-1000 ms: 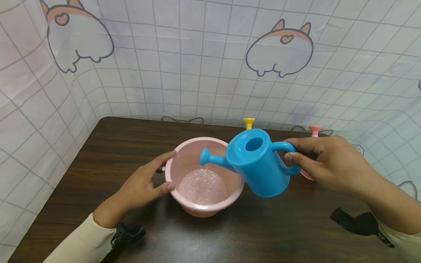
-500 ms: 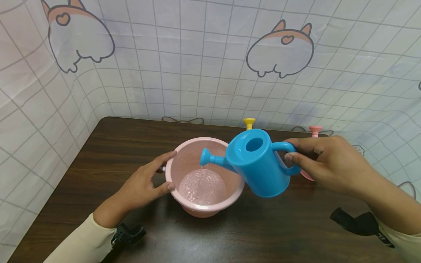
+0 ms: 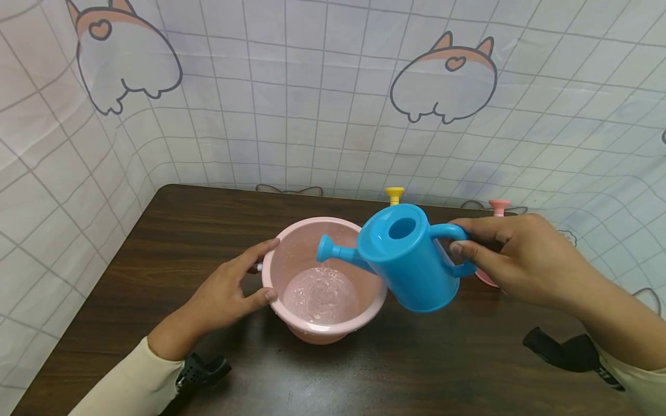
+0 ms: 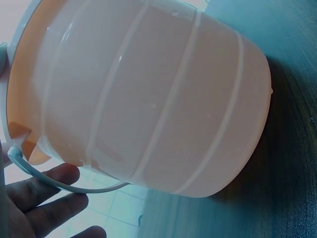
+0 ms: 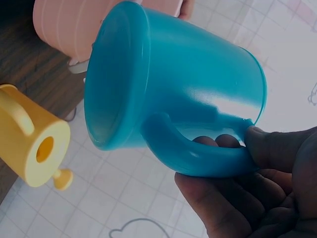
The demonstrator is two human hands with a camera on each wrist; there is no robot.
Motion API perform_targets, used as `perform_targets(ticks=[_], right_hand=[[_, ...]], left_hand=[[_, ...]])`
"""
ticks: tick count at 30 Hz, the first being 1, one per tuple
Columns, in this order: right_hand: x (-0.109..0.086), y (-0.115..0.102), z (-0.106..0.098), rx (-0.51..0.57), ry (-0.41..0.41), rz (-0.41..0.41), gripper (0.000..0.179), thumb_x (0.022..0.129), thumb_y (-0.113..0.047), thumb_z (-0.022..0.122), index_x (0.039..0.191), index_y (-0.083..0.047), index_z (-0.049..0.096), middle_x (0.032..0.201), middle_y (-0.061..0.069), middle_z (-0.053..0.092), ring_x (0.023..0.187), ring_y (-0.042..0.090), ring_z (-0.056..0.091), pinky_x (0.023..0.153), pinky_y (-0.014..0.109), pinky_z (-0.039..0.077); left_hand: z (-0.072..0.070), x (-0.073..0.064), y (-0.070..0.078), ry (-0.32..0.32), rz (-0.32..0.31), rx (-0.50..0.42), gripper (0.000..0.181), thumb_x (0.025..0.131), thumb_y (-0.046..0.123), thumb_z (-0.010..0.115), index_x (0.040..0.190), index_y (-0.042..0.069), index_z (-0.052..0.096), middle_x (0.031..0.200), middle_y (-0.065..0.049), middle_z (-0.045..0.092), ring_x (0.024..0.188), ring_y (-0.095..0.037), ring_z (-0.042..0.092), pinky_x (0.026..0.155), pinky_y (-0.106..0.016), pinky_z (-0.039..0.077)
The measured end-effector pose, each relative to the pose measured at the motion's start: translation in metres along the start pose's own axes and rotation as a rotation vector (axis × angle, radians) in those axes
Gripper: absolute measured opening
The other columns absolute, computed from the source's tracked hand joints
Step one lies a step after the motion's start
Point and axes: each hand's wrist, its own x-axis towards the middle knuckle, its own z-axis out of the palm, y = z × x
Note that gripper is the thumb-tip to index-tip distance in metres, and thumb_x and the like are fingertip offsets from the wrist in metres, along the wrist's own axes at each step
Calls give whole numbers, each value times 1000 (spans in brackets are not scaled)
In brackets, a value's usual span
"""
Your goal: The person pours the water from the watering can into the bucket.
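Note:
A light blue watering can (image 3: 411, 271) is tilted to the left, its spout head (image 3: 325, 248) over a pink bucket (image 3: 322, 329). Thin streams fall from the spout into rippling water (image 3: 319, 297) at the bucket's bottom. My right hand (image 3: 531, 260) grips the can by its handle (image 5: 198, 158), thumb on one side and fingers curled round the other. With thumb and forefinger at the rim, my left hand (image 3: 224, 294) holds the bucket's left side. In the left wrist view its other fingers hang beside the bucket's thin bail handle (image 4: 94, 190).
Behind the blue can stands a yellow watering can (image 5: 20, 144), only its spout showing in the head view. A pink one (image 3: 498, 208) is mostly hidden behind my right hand. The dark wooden table (image 3: 208, 211) backs onto a grid-patterned curtain (image 3: 291, 115).
Both hands, the bucket and the blue watering can stay nearly still. The falling streams look thinner now, and the water's surface ripples less.

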Motion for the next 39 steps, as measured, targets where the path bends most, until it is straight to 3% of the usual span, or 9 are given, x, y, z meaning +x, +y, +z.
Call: perform_targets(ticks=[5, 18, 39], right_hand=[[0, 1, 0, -34, 31, -45, 32, 94, -13, 75, 126, -7, 74, 54, -19, 43, 41, 3, 39, 40, 26, 33], [2, 1, 0, -44, 29, -94, 34, 92, -11, 77, 125, -5, 74, 57, -19, 45, 42, 0, 39, 40, 24, 34], [4, 0, -2, -7, -9, -50, 33, 94, -12, 76, 126, -3, 72, 59, -15, 50, 42, 2, 43, 40, 26, 37]], left_hand=[[0, 0, 0, 1, -2, -1, 77, 93, 49, 70, 159, 29, 35, 139, -6, 60, 112, -27, 66, 92, -57, 52], [0, 0, 0, -6, -7, 0, 78, 94, 50, 70, 160, 30, 34, 141, -7, 58, 113, -28, 66, 92, -59, 52], [0, 0, -1, -3, 6, -17, 77, 95, 51, 69, 160, 30, 33, 141, -7, 58, 113, -27, 65, 91, -59, 52]])
